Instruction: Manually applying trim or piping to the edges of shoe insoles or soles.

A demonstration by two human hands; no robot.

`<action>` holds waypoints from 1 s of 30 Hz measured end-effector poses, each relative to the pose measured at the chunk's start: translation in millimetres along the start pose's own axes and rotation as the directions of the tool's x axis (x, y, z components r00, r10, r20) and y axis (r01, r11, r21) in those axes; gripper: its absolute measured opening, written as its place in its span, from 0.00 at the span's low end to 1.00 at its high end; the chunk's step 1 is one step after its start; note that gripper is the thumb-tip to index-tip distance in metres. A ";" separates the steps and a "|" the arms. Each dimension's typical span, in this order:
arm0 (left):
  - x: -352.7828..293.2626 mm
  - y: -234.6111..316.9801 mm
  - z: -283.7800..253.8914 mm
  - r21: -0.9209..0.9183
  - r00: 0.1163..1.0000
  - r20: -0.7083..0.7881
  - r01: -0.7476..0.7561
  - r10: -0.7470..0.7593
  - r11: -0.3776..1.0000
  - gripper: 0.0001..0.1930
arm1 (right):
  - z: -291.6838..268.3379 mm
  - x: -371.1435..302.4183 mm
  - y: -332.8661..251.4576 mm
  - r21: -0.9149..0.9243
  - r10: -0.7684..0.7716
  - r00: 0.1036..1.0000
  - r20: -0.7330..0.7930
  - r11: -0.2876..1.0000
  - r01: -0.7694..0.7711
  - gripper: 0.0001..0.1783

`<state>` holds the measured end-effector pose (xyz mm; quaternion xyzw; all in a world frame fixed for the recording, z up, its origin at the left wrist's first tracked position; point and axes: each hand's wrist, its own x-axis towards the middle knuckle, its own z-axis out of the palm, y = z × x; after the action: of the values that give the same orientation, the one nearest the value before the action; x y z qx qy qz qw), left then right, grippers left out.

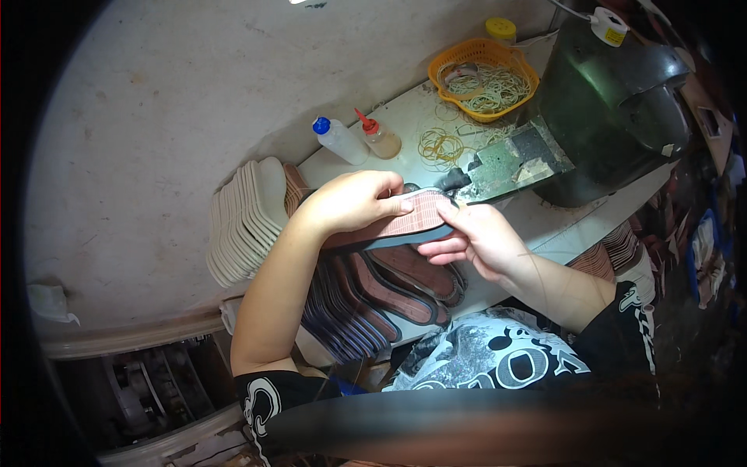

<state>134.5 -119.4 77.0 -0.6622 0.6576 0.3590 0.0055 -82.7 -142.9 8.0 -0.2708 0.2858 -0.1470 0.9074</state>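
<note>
A shoe sole (412, 218) with a reddish-brown patterned face, a pale edge and a dark grey layer beneath is held up in both my hands, in front of the green machine's arm. My left hand (350, 204) closes on its left part, thumb lying on the patterned face. At the right end, my right hand (490, 240) pinches the tip between thumb and index finger, with the other fingers curled below. Under my hands, a row of dark-edged brown soles (354, 300) leans together on the table. The underside of the held sole is hidden.
A large dark green machine (603, 117) stands at the right. Pale soles (245, 222) are stacked by the wall. Behind my hands are a blue-capped bottle (342, 142), a red-tipped bottle (383, 142), loose bands (440, 148), an orange basket (437, 74) of bands and a yellow-lidded jar (500, 31).
</note>
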 end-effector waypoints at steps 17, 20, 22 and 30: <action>-16.0 -1.1 53.2 -0.399 0.985 -0.048 0.135 -0.168 0.907 0.15 | -4.6 5.5 4.2 -0.178 -0.102 0.995 0.005 0.979 0.101 0.15; -17.6 -0.3 64.5 -0.572 0.976 -0.052 0.143 -0.209 0.808 0.15 | 0.6 0.5 1.6 -0.217 -0.143 0.989 0.029 0.965 0.145 0.14; -15.5 16.1 63.3 -0.717 0.954 0.056 0.243 -0.293 0.653 0.14 | -7.2 0.6 -3.5 -0.275 -0.126 0.991 0.039 0.952 0.132 0.12; -22.1 29.4 70.9 -0.842 0.922 0.011 0.217 -0.387 0.493 0.21 | -30.4 -32.1 -27.1 -0.475 0.195 0.927 0.321 0.880 -0.021 0.16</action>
<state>78.3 -70.2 48.7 -0.7197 0.2800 0.5579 -0.3039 -129.4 -163.7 16.7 -0.4848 0.1567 0.0290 0.8600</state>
